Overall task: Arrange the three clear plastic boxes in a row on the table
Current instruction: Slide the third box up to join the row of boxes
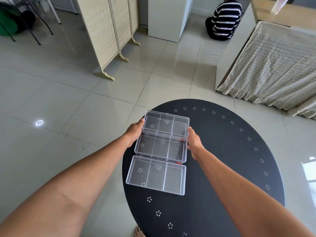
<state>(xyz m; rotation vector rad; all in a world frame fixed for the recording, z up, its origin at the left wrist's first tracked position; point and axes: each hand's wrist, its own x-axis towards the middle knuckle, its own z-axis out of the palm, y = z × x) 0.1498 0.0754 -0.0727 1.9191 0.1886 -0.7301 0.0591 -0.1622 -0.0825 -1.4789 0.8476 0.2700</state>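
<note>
Two hands gripped the far box (166, 123): left hand (134, 132) on its left end, right hand (195, 142) on its right. It touched the middle box (160, 148), which touched the near box (156, 175), all lined up on the round black table (230, 151).
</note>
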